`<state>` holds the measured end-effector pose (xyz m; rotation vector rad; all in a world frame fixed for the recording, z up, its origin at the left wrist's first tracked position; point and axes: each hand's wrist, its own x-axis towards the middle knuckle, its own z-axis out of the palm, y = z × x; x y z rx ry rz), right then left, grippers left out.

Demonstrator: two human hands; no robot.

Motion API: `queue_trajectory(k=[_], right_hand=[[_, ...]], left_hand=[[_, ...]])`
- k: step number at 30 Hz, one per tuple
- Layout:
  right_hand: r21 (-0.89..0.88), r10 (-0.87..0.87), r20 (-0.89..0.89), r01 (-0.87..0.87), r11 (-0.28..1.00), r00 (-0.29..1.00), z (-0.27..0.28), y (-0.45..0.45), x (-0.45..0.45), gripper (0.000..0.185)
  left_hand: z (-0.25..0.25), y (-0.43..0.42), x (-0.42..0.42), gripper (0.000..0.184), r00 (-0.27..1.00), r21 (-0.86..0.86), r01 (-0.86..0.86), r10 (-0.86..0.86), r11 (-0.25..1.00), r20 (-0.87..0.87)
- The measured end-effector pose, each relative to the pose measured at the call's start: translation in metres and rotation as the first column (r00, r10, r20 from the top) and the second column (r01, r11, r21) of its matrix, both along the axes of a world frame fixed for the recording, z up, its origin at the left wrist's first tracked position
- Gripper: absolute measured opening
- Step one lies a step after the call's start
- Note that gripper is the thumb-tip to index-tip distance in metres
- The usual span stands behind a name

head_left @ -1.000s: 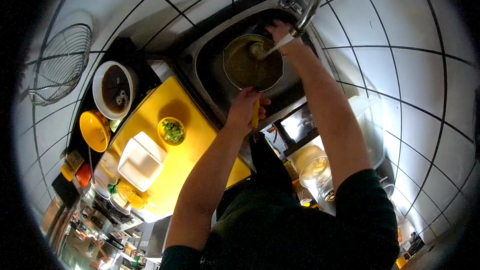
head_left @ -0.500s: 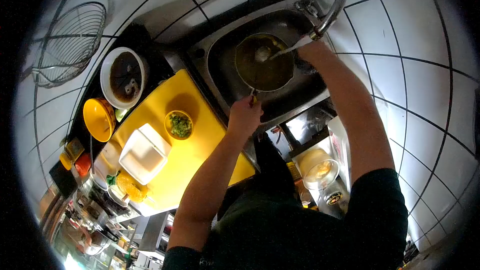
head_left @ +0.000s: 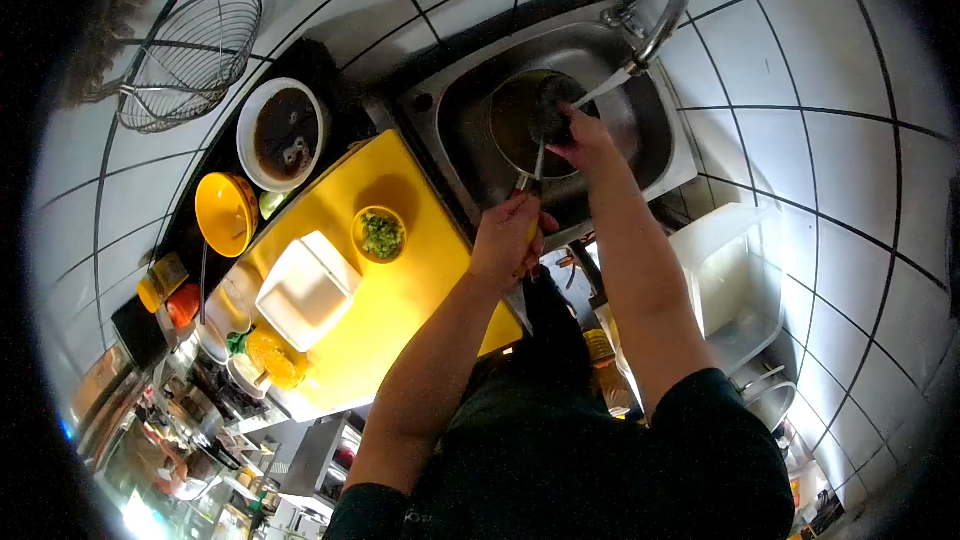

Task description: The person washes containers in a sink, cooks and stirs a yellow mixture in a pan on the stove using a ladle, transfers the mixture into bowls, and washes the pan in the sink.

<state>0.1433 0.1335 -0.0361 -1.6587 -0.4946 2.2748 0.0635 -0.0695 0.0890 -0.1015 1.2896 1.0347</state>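
Observation:
In the steel sink (head_left: 655, 155), a round pan (head_left: 512, 125) lies tilted below the running tap (head_left: 660, 35). My left hand (head_left: 512, 240) is closed around the pan's handle (head_left: 531, 230) at the sink's front edge; part of the handle looks yellow. Over the pan, my right hand (head_left: 585, 138) grips a dark, rounded scouring pad (head_left: 558, 100). Water from the tap runs onto the pad and the fingers. The pad hides the right part of the pan's inside.
Left of the sink, a yellow cutting board (head_left: 420, 285) bears a white foam box (head_left: 310, 290) and a bowl of chopped greens (head_left: 380, 235). Behind stand a white tub of dark liquid (head_left: 285, 135) and an orange bowl (head_left: 226, 215). A wire strainer (head_left: 195, 55) hangs on the tiles.
My right hand has come from the sink's right side to over the pan, now showing the dark pad under the water. My left hand still holds the handle. The view has shifted slightly.

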Motion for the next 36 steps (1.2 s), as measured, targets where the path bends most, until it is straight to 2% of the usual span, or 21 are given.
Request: queue_trajectory(k=[2, 3, 5, 6, 8, 9, 10, 11, 12, 13, 15, 16, 17, 18, 21, 23, 27, 30, 33, 35, 36], right_hand=[[-0.035, -0.109, -0.020, 0.108, 0.993, 0.994, -0.012, -0.007, -0.004, 0.045], [0.018, -0.061, 0.059, 0.060, 0.998, 0.996, -0.029, -0.003, -0.003, 0.044], [0.210, 0.117, 0.290, -0.183, 0.960, 0.950, -0.040, 0.008, 0.003, 0.046], [0.314, 0.225, 0.423, -0.375, 0.872, 0.877, -0.038, 0.014, 0.006, 0.048], [0.412, 0.346, 0.681, -0.728, 0.548, 0.645, -0.020, 0.028, 0.010, 0.051], [0.402, 0.404, 0.756, -0.853, 0.333, 0.514, -0.008, 0.034, 0.011, 0.054], [0.368, 0.436, 0.820, -0.925, 0.095, 0.371, 0.010, 0.037, 0.011, 0.056], [0.332, 0.463, 0.853, -0.935, -0.126, 0.241, 0.026, 0.039, 0.009, 0.059], [0.303, 0.490, 0.864, -0.899, -0.318, 0.118, 0.040, 0.041, 0.006, 0.061], [0.281, 0.496, 0.868, -0.849, -0.447, 0.025, 0.047, 0.042, 0.003, 0.064], [0.253, 0.474, 0.878, -0.774, -0.580, -0.068, 0.040, 0.046, -0.005, 0.062], [0.287, 0.545, 0.839, -0.839, -0.463, -0.014, 0.035, 0.052, -0.011, 0.061], [0.305, 0.604, 0.795, -0.893, -0.331, 0.047, 0.032, 0.058, -0.014, 0.060], [0.304, 0.648, 0.753, -0.934, -0.187, 0.115, 0.028, 0.064, -0.013, 0.060], [0.338, 0.479, 0.827, -0.941, -0.004, 0.295, 0.006, 0.070, -0.001, 0.060], [0.367, 0.459, 0.856, -0.906, -0.210, 0.240, 0.036, 0.049, -0.007, 0.059], [0.354, 0.382, 0.913, -0.736, -0.577, 0.140, 0.071, 0.001, -0.026, 0.056], [0.437, 0.274, 0.897, -0.612, -0.659, 0.347, 0.063, -0.021, -0.025, 0.051], [0.456, 0.066, 0.863, -0.716, -0.529, 0.501, 0.073, -0.003, -0.027, 0.042], [0.462, -0.033, 0.862, -0.812, -0.357, 0.505, 0.062, 0.027, -0.025, 0.039], [0.526, 0.076, 0.850, -0.841, -0.127, 0.521, 0.056, 0.036, -0.024, 0.039]], left_hand=[[-0.001, -0.007, -0.007, 0.026, 0.998, -0.052, 0.063, -0.062, 0.997, 0.024], [0.000, -0.011, -0.012, 0.028, 0.994, -0.033, 0.107, -0.107, 0.994, 0.002], [0.005, -0.017, -0.027, 0.032, 0.980, 0.004, 0.192, -0.192, 0.981, -0.044], [0.010, -0.017, -0.034, 0.035, 0.948, -0.017, 0.288, -0.288, 0.957, -0.139], [0.016, -0.013, -0.049, 0.040, 0.828, -0.088, 0.456, -0.458, 0.886, -0.322], [0.005, -0.015, -0.053, 0.033, 0.651, -0.094, 0.587, -0.539, 0.804, -0.534], [-0.010, -0.018, -0.054, 0.029, 0.329, -0.150, 0.746, -0.556, 0.649, -0.763], [-0.024, -0.021, -0.053, 0.024, -0.033, -0.275, 0.837, -0.458, 0.473, -0.889], [-0.030, -0.023, -0.051, 0.020, -0.378, -0.447, 0.841, -0.260, 0.306, -0.889], [0.000, -0.010, -0.044, 0.021, -0.186, -0.477, 0.787, -0.586, 0.392, -0.788], [0.023, 0.000, -0.034, 0.032, -0.198, -0.564, 0.702, -0.641, 0.436, -0.741], [0.028, -0.001, -0.033, 0.038, -0.201, -0.603, 0.658, -0.666, 0.451, -0.718], [0.029, -0.009, -0.031, 0.050, -0.270, -0.600, 0.662, -0.603, 0.450, -0.750], [0.031, -0.016, -0.028, 0.052, -0.273, -0.615, 0.644, -0.614, 0.456, -0.741], [0.040, -0.019, -0.018, 0.054, -0.294, -0.637, 0.627, -0.620, 0.449, -0.727], [0.042, -0.019, -0.018, 0.054, -0.338, -0.666, 0.616, -0.623, 0.420, -0.706], [0.023, -0.004, -0.020, 0.053, -0.243, -0.607, 0.583, -0.597, 0.540, -0.765], [0.014, 0.000, -0.020, 0.054, -0.207, -0.586, 0.576, -0.592, 0.570, -0.779], [0.027, -0.014, -0.016, 0.056, -0.222, -0.601, 0.571, -0.599, 0.559, -0.769], [0.047, -0.042, -0.018, 0.057, -0.235, -0.625, 0.583, -0.629, 0.519, -0.741], [0.052, -0.059, -0.018, 0.057, -0.228, -0.616, 0.580, -0.620, 0.533, -0.751]])
